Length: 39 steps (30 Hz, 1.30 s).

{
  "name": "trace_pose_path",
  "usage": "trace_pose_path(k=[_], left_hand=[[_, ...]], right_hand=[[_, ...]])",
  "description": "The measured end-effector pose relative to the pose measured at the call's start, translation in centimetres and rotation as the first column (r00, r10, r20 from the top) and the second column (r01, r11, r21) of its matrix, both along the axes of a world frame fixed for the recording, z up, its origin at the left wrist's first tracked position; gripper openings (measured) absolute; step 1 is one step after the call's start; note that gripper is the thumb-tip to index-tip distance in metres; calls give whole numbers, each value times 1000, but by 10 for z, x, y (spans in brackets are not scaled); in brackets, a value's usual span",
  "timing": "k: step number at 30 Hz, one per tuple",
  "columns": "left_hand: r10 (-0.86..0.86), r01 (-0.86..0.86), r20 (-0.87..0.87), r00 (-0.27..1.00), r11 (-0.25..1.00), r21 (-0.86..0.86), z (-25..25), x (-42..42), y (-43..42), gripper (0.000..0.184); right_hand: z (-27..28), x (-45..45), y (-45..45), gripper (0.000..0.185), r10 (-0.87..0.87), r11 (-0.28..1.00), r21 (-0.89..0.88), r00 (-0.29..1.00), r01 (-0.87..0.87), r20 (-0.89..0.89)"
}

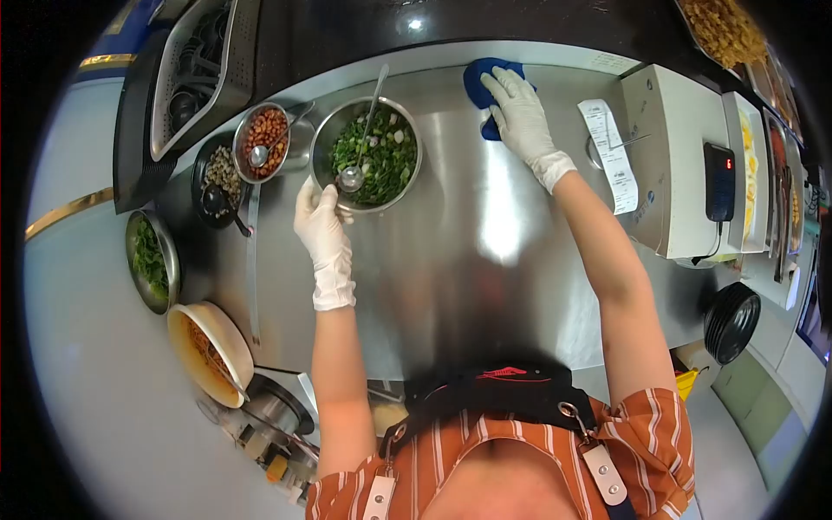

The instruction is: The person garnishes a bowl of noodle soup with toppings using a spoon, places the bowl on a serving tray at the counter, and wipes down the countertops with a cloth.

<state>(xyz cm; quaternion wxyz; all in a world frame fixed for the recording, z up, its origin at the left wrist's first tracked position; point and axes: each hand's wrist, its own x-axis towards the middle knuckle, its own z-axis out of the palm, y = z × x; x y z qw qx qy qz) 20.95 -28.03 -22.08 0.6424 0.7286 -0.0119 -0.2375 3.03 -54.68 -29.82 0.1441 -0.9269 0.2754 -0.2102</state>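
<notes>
Wiping seems under way: the right hand [524, 121] lies over a blue cloth [477, 84], its grip unclear; the left hand [321, 224] grasps a metal bowl [321, 147]. How much counter [451, 251] around them remains unwiped cannot be told.

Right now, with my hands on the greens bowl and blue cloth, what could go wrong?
Your left hand holds the bowl at one side, so it might tip. The spoon sticks out past its rim and could get knocked. If your right hand sweeps the cloth sideways, it might catch the paper slips.
</notes>
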Motion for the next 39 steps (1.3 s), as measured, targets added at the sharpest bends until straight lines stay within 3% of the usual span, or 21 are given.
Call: trace_pose_path(k=[2,5,7,9,10,11,12,15,19,21,27,29,31,33,34,35,37,38,39], left_hand=[[-73,77,43,996,994,-79,-3,2,1,40],[-8,5,-31,999,996,-87,16,-7,-4,44],[-12,13,4,1000,997,-72,28,-18,3,48],[8,-12,-29,1000,991,-130,45,-29,24,49],[43,-45,-20,999,991,-125,57,-34,35,49],[78,-79,-11,997,990,-119,70,-40,47,49],[101,-100,-1,995,985,-143,80,-44,62,49],[120,-104,79,990,977,-186,108,-50,111,50],[253,-228,121,960,956,-183,127,-46,178,56],[408,-392,103,907,909,-140,139,-47,200,58],[517,-507,131,846,856,-100,145,-39,266,59],[502,-484,124,856,863,-148,142,-37,273,59],[548,-533,84,832,833,-148,144,-39,267,60],[551,-540,49,833,829,-142,138,-38,269,61],[528,-510,43,848,837,-199,131,-38,272,61],[510,-498,27,860,849,-175,133,-40,266,61],[471,-466,-35,882,856,-224,126,-41,267,61],[462,-457,-9,887,873,-167,125,-40,264,60],[455,-451,-43,890,860,-240,124,-43,259,57]], right_hand=[[2,-11,34,48,126,992,25,991,-127,42],[-18,-49,121,46,370,923,80,925,-376,87],[26,-77,170,38,527,835,201,850,-512,-22],[31,-93,191,32,603,776,251,797,-579,-24],[32,-89,182,33,588,781,244,808,-575,25],[34,-73,165,35,519,755,389,844,-527,136],[28,-61,155,36,292,872,295,899,-391,327],[46,3,92,34,119,948,226,910,-223,396],[9,86,50,40,212,948,182,943,-263,255],[-1,116,64,41,211,974,44,962,-222,174],[-5,106,154,44,398,882,172,890,-438,222],[-2,100,183,38,388,803,321,849,-503,359],[8,98,217,33,192,463,761,890,-454,413],[12,94,237,34,279,125,907,892,-402,357],[8,93,252,36,529,411,711,785,-570,323],[12,92,267,38,726,568,394,665,-723,174],[29,72,291,43,805,593,162,587,-789,-89],[28,68,294,48,781,622,95,606,-778,-150],[25,62,296,48,783,619,87,604,-780,-150]])
